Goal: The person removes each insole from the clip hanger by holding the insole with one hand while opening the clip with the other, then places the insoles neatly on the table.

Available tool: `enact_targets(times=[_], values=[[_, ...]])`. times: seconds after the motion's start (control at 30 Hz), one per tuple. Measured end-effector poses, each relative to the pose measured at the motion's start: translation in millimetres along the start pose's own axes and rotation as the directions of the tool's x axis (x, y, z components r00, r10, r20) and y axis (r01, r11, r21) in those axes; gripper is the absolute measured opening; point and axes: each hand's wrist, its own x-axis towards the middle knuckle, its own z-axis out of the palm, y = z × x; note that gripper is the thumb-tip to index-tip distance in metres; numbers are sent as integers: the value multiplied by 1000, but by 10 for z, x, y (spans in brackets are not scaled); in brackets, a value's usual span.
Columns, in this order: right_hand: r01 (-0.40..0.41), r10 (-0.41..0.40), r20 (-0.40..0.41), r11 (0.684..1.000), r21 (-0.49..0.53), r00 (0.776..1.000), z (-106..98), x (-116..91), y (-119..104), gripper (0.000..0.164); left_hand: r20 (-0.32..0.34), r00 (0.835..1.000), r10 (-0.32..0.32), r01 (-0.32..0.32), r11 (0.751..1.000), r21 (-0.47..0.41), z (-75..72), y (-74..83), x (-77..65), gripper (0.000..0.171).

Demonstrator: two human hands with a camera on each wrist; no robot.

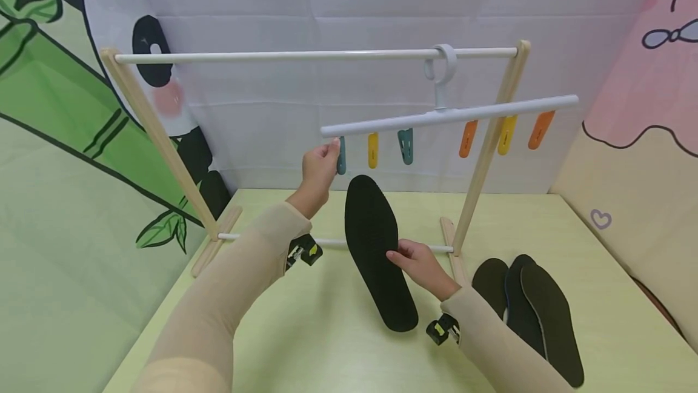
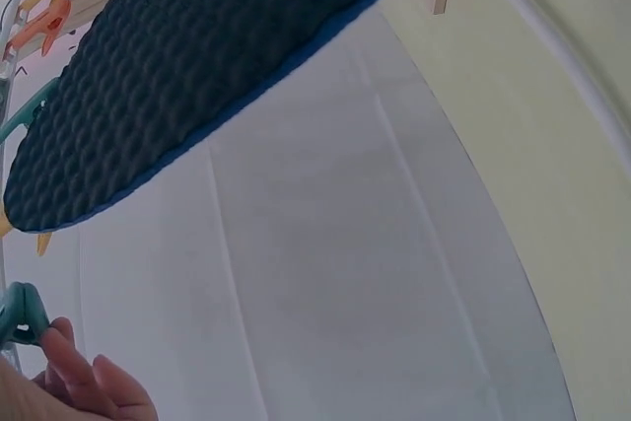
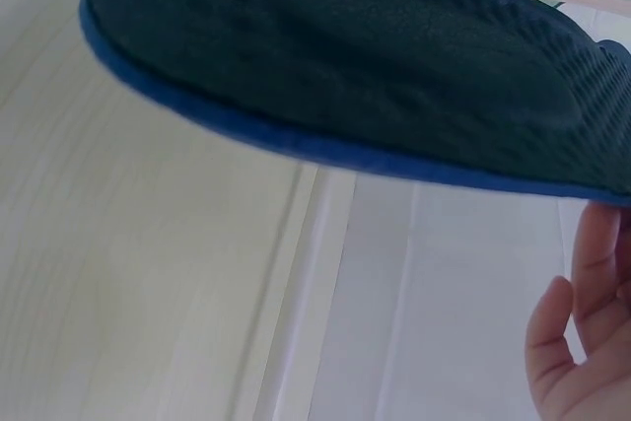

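At the left end of a white clip hanger (image 1: 447,115), my left hand (image 1: 320,169) pinches a teal clothespin (image 1: 342,155). The left wrist view shows the same teal clothespin (image 2: 24,313) beside my fingertips. My right hand (image 1: 422,264) grips a black shoe insole (image 1: 376,247) by its right edge, thumb on the face towards me. This insole hangs tilted, its upper end just below the hanger's clothespins. From the left wrist its textured underside (image 2: 197,56) shows, and from the right wrist its blue edge (image 3: 296,148).
The hanger hooks over the top bar (image 1: 272,56) of a wood-and-white rack and tilts, right end higher. Yellow (image 1: 373,151), teal (image 1: 406,146) and orange (image 1: 468,138) clothespins hang along it. Several dark insoles (image 1: 551,320) lie on the pale table (image 1: 616,296) at right.
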Motion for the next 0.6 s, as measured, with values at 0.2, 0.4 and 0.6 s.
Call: enact_targets(times=[0.2,0.4,0.6], values=[[2,-2,3,1000,16,1000,-20,-3,-6,16,-1,1000,-13,13,1000,-16,-11,-1,9,40],[1,-1,-6,1000,9,1000,-34,0,-2,16,13,1000,-10,10,1000,-20,-17,5,22,39],[2,-2,-19,1000,0,1000,-51,-15,21,17,17,1000,-13,13,1000,-23,-15,0,19,38]])
